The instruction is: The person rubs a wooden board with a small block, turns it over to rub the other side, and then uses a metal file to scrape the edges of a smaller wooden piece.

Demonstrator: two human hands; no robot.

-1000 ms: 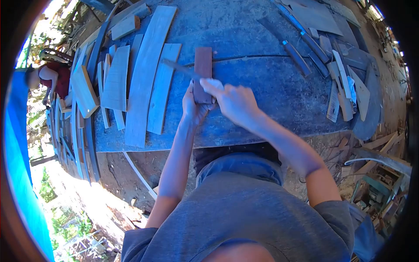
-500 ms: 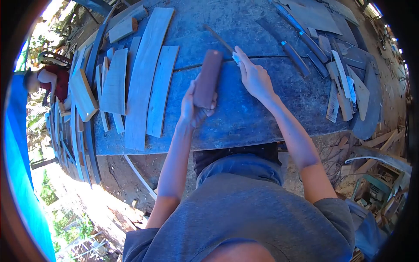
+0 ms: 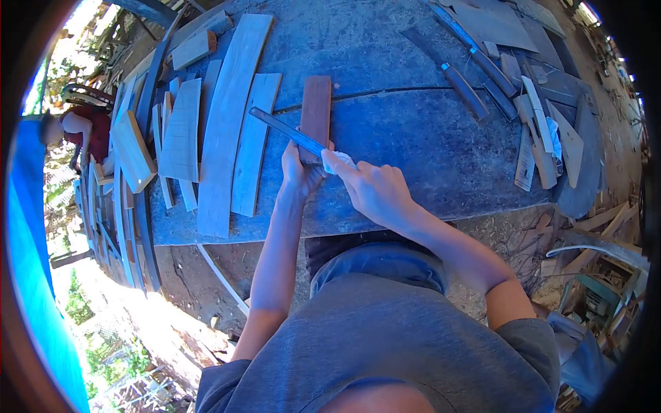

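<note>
My left hand [image 3: 301,172] is closed around the lower end of a reddish-brown wooden block [image 3: 317,103], which points away from me over the workbench [image 3: 392,158]. In my right hand [image 3: 377,193] is a long, flat, dark metal file [image 3: 282,129], its grip end wrapped in white material [image 3: 337,163]. The file slants up to the left across the lower part of the block, close to my left fingers. Part of the block's lower end is hidden behind the file and my hands.
Pale boards [image 3: 234,124] lie to the left, beside a thick wood block [image 3: 133,151]. Wooden-handled chisels [image 3: 465,89] and thin wood pieces [image 3: 544,131] lie at the right. A person in a red top [image 3: 93,131] is beyond the left end. Scrap wood [image 3: 613,268] covers the ground at right.
My right hand has come left and toward me, bringing the file across the block. The block has shifted slightly left and turned more upright in view.
</note>
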